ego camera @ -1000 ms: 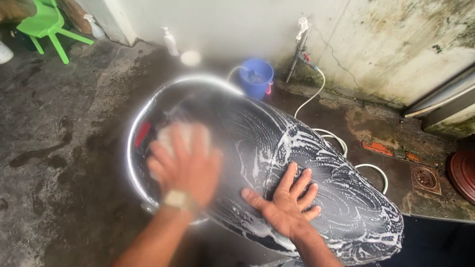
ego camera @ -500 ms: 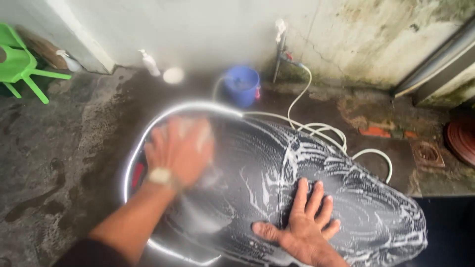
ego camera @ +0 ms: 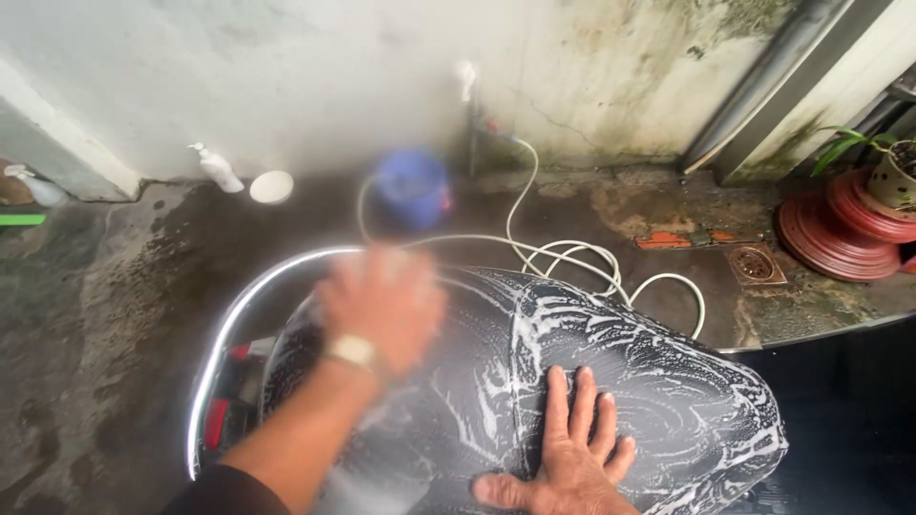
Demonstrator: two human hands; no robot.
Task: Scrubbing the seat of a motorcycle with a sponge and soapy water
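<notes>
At the lower centre of the frame, the right hand lies flat and open, fingers spread, palm pressed on the soapy black motorbike seat; it grasps nothing and seems to be there to brace the seat and steady the person's weight. To its left, in the middle of the frame, the left hand is a blur of motion over the forward part of the same seat, a pale watch at its wrist; whether it closes on a sponge or cloth I cannot tell, since the blur hides the palm. White suds run in swirls across the seat, thickest toward the lower right, which fits a surface being scrubbed by hand. A chrome grab rail curves round the seat's left edge, with a bit of red bodywork showing inside it. Beyond the seat, on the wet concrete floor, a white hose loops from a tap on the stained wall, kept near the washing. A blue bucket stands at the upper centre just under the tap; its contents are too blurred to make out. At the upper left a white pump bottle stands beside a small white bowl, which looks empty. At the far right, stacked red saucers carry a plant pot near a floor drain.
</notes>
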